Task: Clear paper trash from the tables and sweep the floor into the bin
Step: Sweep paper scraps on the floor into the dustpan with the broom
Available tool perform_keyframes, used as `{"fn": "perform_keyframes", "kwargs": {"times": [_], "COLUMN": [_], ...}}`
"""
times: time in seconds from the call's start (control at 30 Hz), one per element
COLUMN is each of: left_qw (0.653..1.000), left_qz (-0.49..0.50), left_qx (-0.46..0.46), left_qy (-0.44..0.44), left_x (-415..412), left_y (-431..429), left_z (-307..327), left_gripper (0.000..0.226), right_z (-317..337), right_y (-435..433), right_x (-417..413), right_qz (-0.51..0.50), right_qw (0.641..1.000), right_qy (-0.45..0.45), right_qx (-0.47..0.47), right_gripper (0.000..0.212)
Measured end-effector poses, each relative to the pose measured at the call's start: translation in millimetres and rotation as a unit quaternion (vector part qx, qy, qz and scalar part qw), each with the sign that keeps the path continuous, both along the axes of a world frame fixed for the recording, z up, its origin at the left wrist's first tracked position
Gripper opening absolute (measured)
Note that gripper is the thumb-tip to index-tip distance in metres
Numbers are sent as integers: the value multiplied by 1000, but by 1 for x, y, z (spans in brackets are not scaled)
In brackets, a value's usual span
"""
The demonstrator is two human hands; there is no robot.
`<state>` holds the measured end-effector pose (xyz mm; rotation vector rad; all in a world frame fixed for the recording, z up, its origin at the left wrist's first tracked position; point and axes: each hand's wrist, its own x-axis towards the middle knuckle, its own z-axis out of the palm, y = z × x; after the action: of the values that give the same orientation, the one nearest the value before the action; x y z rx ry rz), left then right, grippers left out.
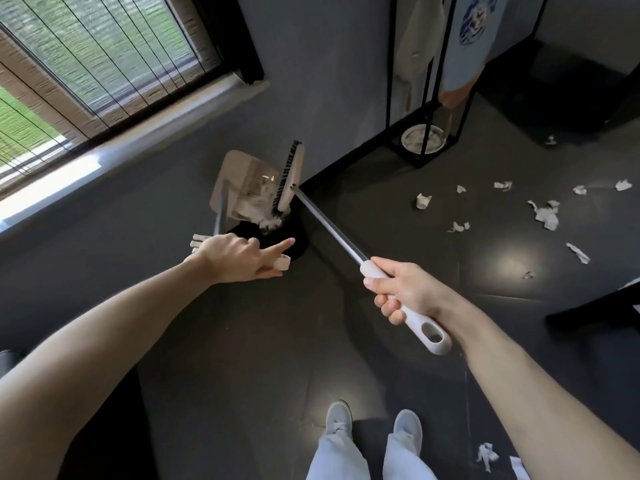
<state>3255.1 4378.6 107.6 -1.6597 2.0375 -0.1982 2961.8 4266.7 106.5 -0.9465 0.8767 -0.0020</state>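
My left hand [239,256] grips the handle of a beige dustpan [239,178], index finger pointing out, and holds the pan tilted over a black round bin [298,242] in the corner. White paper scraps [263,206] slide from the pan toward the bin. My right hand [405,294] grips the white handle of a broom [332,230]. Its brush head [289,181] presses against the pan's mouth, on the scraps. Several torn paper pieces [545,214] lie on the dark floor to the right.
A window with blinds [97,64] fills the upper left above a sill. A black metal rack [429,98] with hanging clothes stands at the back right, a round dish at its base. A dark table edge [602,306] juts in at right. My shoes [374,431] are at the bottom.
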Motion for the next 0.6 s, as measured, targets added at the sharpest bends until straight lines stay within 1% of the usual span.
{"fn": "perform_keyframes", "kwargs": {"times": [0.1,0.17,0.23,0.33,0.37,0.43,0.47,0.53,0.6], "left_qw": [1000,999,1000,999,999,998,996,995,991], "left_qz": [-1,1,8,30,27,5,-11,-28,-37], "left_qx": [30,37,16,-20,-28,-52,-67,-85,-122], "left_qy": [-8,-11,-5,29,28,38,53,54,52], "left_x": [-7,-9,-5,2,4,8,9,12,17], "left_y": [-2,-3,-6,-8,-6,-2,0,2,1], "left_z": [-18,-28,-29,-19,-15,-8,-4,5,12], "left_gripper": [78,73,73,73,74,76,76,72,72], "right_z": [-4,-10,-14,-15,-14,-12,-12,-11,-9], "right_y": [4,6,5,1,0,-1,-2,-4,-6], "right_x": [-1,-3,-4,-5,-7,-10,-11,-12,-11], "right_qz": [0,0,-6,-23,-27,-28,-26,-26,-30], "right_qw": [1000,1000,1000,999,999,999,999,999,999], "right_qy": [-1,5,11,21,22,22,20,20,19], "right_qx": [-5,-16,-22,-12,-11,-13,-15,-18,-19], "right_gripper": [22,41,54,64,65,60,57,54,56]}}
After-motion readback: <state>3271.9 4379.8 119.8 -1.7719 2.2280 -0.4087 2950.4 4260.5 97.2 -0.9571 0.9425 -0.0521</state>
